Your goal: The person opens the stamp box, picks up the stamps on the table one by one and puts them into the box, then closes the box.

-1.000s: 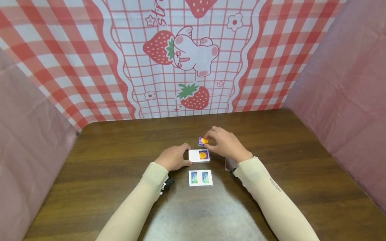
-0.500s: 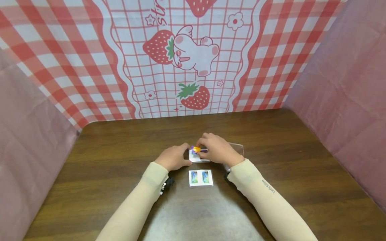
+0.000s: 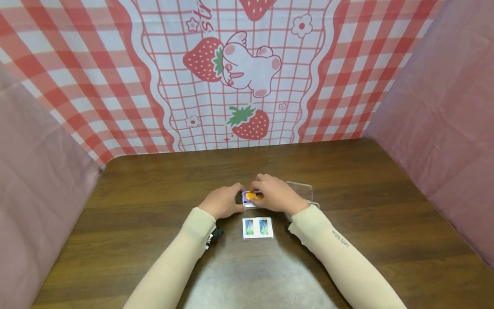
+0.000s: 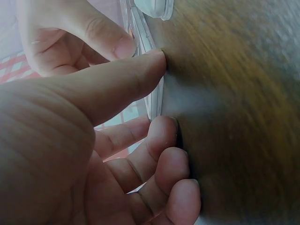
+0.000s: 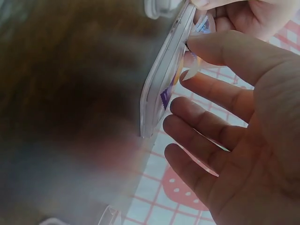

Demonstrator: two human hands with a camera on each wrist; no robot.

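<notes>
My left hand (image 3: 221,201) holds the left end of a flat clear case (image 5: 149,101) with a white card in it, thumb at the near edge and fingers at the far edge. My right hand (image 3: 277,194) pinches a small purple-and-orange stamp (image 3: 250,196) between thumb and forefinger, low over the card's left half. Under the right fingers lies a second purple stamp (image 5: 165,96) with toothed edges, mostly hidden in the head view. Whether the held stamp touches the card I cannot tell. Nearer to me lies another white-card case (image 3: 256,237) bearing two blue-green stamps (image 3: 248,227).
Beside the right wrist lies a clear plastic box or lid (image 3: 311,193), partly hidden by the arm. The brown wooden table (image 3: 154,180) ends at a strawberry-print cloth (image 3: 216,137), with pink cloths (image 3: 432,98) at the sides.
My right hand has carried the stamp left and toward me, from beyond the case to over the card's left half. The clear box has come into view. My left hand has stayed put.
</notes>
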